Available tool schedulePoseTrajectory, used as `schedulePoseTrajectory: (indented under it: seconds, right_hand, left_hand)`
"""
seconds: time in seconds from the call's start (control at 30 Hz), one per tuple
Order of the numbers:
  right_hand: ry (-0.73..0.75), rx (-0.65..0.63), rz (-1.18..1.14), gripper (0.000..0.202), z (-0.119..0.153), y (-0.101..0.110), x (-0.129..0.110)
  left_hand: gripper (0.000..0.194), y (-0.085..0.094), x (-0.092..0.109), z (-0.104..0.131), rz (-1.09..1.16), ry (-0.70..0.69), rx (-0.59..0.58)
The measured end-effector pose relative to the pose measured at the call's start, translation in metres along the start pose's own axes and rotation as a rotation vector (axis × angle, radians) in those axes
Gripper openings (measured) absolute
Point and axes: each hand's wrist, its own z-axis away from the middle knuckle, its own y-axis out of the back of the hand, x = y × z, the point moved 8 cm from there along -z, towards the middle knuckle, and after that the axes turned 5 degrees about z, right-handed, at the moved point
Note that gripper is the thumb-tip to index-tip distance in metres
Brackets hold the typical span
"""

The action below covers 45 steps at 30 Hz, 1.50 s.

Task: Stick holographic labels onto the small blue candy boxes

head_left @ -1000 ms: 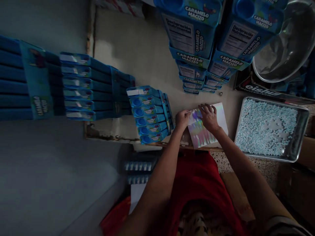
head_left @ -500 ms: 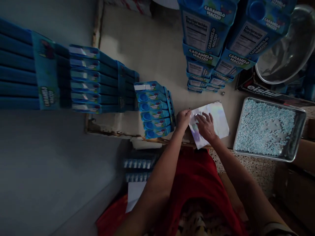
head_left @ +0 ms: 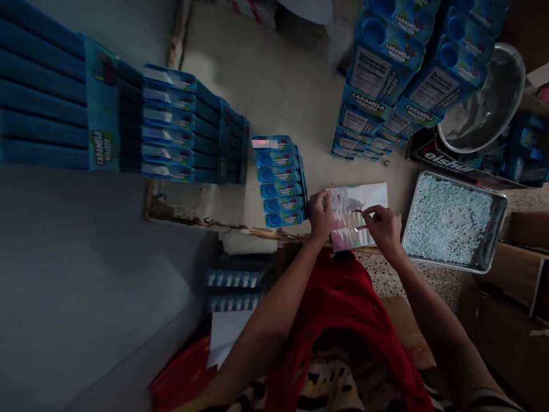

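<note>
A shiny, iridescent sticker sheet (head_left: 364, 194) lies at the front edge of the table, with rows of slim reflective strips on it. My left hand (head_left: 321, 214) is closed on the sheet's left edge. Over the sheet's right part, my right hand (head_left: 385, 226) is closed in a pinch on a small shiny sticker strip (head_left: 360, 228), which sticks out leftward from the fingertips. Just left of my left hand stands a row of blue candy boxes (head_left: 281, 190), labelled "Caramelo Macizo", the farthest one bearing a shiny strip on its end.
A metal tray (head_left: 484, 263) of pale blue candies lies to the right. Behind it are a metal bowl (head_left: 493, 103) and an open carton (head_left: 454, 166). Tall stacks of blue boxes (head_left: 381, 68) stand at the back right, with more boxes (head_left: 184, 126) at the left on the table (head_left: 266, 63).
My right hand has gone from lying spread on the sheet to pinching a strip at its right side. The sheet has turned straighter. The whole view has shifted slightly.
</note>
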Motion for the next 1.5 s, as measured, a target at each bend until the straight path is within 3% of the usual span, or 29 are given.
schedulePoseTrajectory:
  seconds: [0.1,0.23,0.3,0.37,0.5,0.6,0.67,0.73,0.83,0.9,0.97,1.03,1.17,1.3,1.4,1.5]
  right_hand:
    - [-0.02,-0.154,-0.08,0.021,-0.019,-0.023,0.005]
    - [0.099,-0.318,0.073,0.02,-0.072,-0.073,-0.012]
    - [0.125,-0.36,0.162,0.02,-0.097,-0.099,-0.024]
    - [0.113,-0.386,0.251,0.022,-0.113,-0.121,-0.033]
    - [0.081,-0.34,0.438,0.023,-0.12,-0.14,-0.038]
    - [0.027,-0.24,0.435,0.042,-0.122,-0.127,-0.029]
    - [-0.084,-0.192,0.33,0.056,-0.126,-0.109,-0.015]
    - [-0.179,-0.204,0.082,0.051,-0.126,-0.093,-0.004]
    - [-0.225,-0.275,-0.439,0.049,-0.112,-0.072,-0.01]
    - [-0.224,-0.297,-0.689,0.052,-0.097,-0.057,-0.023]
    - [-0.215,-0.295,-0.808,0.055,-0.083,-0.042,-0.036]
    - [-0.205,-0.29,-0.855,0.055,-0.071,-0.028,-0.046]
    - [-0.171,-0.355,-0.89,0.057,-0.053,-0.005,-0.06]
    - [-0.113,-0.416,-0.94,0.069,-0.037,0.011,-0.076]
    - [-0.07,-0.315,-0.944,0.063,-0.035,0.015,-0.098]
    - [0.021,-0.195,-0.921,0.06,-0.048,0.006,-0.14]
  left_hand:
    - [0.027,-0.007,-0.025,0.018,0.103,0.202,-0.021]
    - [0.024,-0.017,-0.054,0.053,0.136,0.407,0.046]
    - [0.026,-0.015,-0.055,0.066,0.111,0.366,0.077]
    - [0.03,-0.013,-0.047,0.07,0.04,0.233,0.058]
    - [0.048,-0.027,-0.023,0.047,-0.23,-0.045,-0.151]
    - [0.055,-0.044,-0.019,0.022,-0.4,-0.086,-0.302]
    - [0.056,-0.047,-0.017,0.011,-0.429,-0.051,-0.324]
    - [0.053,-0.042,-0.012,0.008,-0.347,0.014,-0.289]
    - [0.037,-0.025,0.001,0.018,0.045,0.169,-0.185]
    - [0.042,-0.019,0.01,0.031,0.435,0.326,-0.179]
    - [0.059,-0.016,0.026,0.043,0.777,0.466,-0.208]
    - [0.063,-0.007,0.043,0.05,0.958,0.54,-0.189]
    - [0.051,0.026,0.075,0.056,0.977,0.538,-0.065]
    - [0.037,0.073,0.105,0.066,0.825,0.393,0.062]
    - [0.029,0.114,0.114,0.063,0.622,0.264,0.155]
    - [0.029,0.156,0.105,0.038,0.438,0.2,0.243]
